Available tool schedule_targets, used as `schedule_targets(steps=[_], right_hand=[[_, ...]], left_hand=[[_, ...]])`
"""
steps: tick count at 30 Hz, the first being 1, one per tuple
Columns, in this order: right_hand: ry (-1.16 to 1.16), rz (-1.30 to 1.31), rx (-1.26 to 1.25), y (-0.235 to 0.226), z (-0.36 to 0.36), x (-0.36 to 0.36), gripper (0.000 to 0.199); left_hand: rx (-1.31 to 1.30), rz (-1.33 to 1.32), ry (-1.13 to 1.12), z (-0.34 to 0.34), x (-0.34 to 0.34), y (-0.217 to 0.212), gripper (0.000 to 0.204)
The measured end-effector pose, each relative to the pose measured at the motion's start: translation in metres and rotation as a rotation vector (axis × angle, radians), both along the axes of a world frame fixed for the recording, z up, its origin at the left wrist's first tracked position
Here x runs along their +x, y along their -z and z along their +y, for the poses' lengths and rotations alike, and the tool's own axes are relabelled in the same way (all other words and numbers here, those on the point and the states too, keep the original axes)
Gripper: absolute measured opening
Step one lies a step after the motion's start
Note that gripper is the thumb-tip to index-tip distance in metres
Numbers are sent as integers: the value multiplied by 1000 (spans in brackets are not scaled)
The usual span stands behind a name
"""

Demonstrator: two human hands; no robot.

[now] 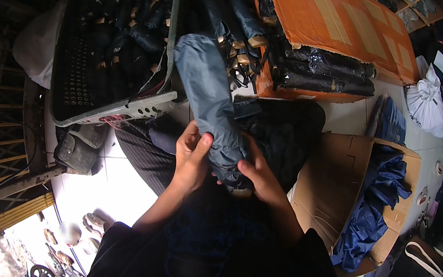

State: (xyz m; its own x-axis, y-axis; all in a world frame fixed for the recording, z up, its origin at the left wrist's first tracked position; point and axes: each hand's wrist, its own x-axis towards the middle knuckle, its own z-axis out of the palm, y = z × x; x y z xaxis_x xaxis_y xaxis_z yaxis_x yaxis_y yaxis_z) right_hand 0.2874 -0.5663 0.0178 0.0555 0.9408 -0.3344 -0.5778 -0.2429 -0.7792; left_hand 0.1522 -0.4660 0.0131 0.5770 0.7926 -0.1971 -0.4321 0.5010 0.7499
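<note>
Both of my hands hold a folded umbrella in a dark grey-blue fabric sleeve point(208, 93), which points up and away from me. My left hand point(191, 160) grips its lower part from the left, thumb across the fabric. My right hand point(261, 178) clasps the bottom end from the right. The umbrella's lower tip is hidden between my palms. My dark sleeves come in from the lower edge.
A grey plastic crate point(87, 98) full of dark folded umbrellas stands at the left. An orange cardboard box point(337, 18) with more umbrellas lies ahead. A brown carton point(342, 174) with dark blue fabric point(374, 207) sits at the right. White bags point(427, 103) lie beyond.
</note>
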Motion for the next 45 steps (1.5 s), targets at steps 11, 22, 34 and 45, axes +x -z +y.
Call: schedule_targets(steps=[11, 22, 34, 45], right_hand=[[220, -892, 107, 0, 12, -19, 56], [380, -1125, 199, 4, 14, -24, 64], [423, -501, 125, 9, 2, -22, 71], [226, -1302, 475, -7, 15, -22, 38]], left_hand=[[25, 286, -60, 6, 5, -21, 52], [-60, 103, -153, 2, 8, -13, 44], [-29, 95, -122, 12, 1, -21, 43], [-206, 93, -228, 14, 1, -11, 45]])
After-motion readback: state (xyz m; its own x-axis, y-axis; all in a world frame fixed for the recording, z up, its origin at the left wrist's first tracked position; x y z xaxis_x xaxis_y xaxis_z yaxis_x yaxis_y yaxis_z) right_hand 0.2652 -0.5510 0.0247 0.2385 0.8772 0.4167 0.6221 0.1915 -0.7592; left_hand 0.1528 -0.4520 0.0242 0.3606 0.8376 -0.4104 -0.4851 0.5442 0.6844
